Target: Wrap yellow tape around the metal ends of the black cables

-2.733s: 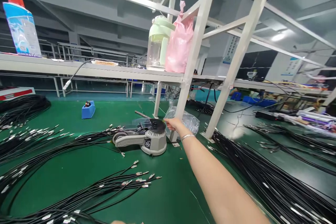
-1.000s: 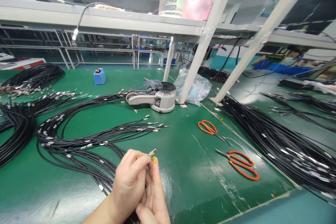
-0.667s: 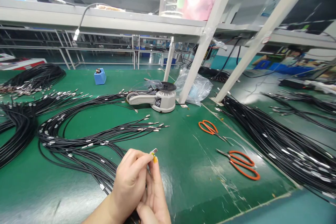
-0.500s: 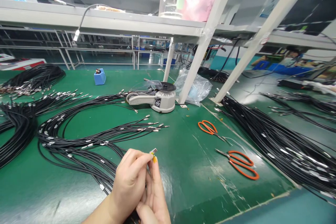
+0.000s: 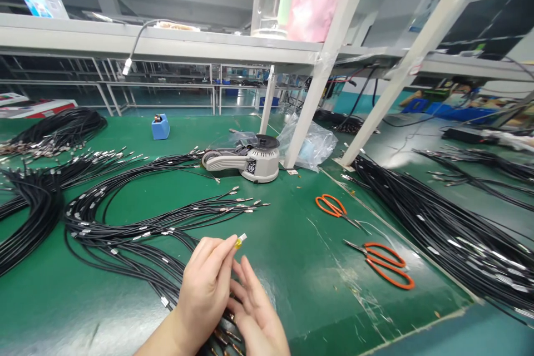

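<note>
My left hand (image 5: pixel 206 281) is closed in a pinch at the lower middle of the view. A small silvery-white cable connector (image 5: pixel 243 237) sticks out past its fingertips, with a bit of yellow tape (image 5: pixel 238 243) just behind it. Beside it, my right hand (image 5: pixel 262 314) is open, palm turned inward and fingers stretched out, with nothing visible in them. Below and between the hands, copper-tipped cable ends (image 5: pixel 225 338) show in part. A long bundle of black cables (image 5: pixel 137 232) with white labels runs leftward from behind my left hand.
A round tape dispenser (image 5: pixel 261 166) stands mid-table beside a white post (image 5: pixel 311 89). To the right lie two orange-handled scissors (image 5: pixel 331 206) and a large black cable bundle (image 5: pixel 434 233). A small blue holder (image 5: pixel 160 127) sits at the back. A shelf (image 5: pixel 167 44) spans overhead.
My right hand has come away from the connector and opened, moving down and right. My left hand still pinches the connector, and its yellow tape shows more. The view has tilted slightly upward.
</note>
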### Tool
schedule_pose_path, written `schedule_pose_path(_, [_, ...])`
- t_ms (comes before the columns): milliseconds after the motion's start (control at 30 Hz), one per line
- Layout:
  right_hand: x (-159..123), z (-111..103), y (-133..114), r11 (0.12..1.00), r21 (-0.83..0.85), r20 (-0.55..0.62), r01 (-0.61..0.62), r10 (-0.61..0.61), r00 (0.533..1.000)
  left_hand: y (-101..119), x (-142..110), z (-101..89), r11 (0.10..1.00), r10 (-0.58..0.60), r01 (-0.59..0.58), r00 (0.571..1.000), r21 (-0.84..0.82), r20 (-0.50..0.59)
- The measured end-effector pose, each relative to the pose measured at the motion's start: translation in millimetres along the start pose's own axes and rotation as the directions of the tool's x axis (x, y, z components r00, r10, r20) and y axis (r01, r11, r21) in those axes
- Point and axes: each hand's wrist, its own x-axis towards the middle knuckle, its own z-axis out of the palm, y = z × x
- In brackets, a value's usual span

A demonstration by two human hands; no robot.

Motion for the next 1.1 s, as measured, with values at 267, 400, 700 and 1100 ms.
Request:
schedule_pose_path(267, [31.2, 17.0, -70.8, 0.937, -0.346, -0.06, -0.053, 0.034, 0.998, 3.0, 0.8, 1.5, 0.983, 0.162, -0.164, 0.986, 0.087, 0.033])
schedule_pose_path(400, [38.8, 18.6, -71.4, 0.9, -0.429, 0.017, -0.08, 0.096, 0.995, 3.2, 1.7, 2.0, 0.99, 0.118, -0.121, 0.991, 0.067, 0.057])
schedule_pose_path(700, [27.4, 11.5, -64.8, 0.873, -0.485, 0.01, 0.044, -0.045, 0.999, 6.4, 7.4, -2.9, 0.98, -0.178, 0.186, 0.977, -0.068, 0.116])
schedule_pose_path(1100, [28.7, 10.7, -58.9, 0.795, -0.59, 0.02, 0.141, -0.16, 0.987, 9.6, 18.0, -11.3, 0.787, -0.514, 0.601, 0.764, -0.14, 0.39])
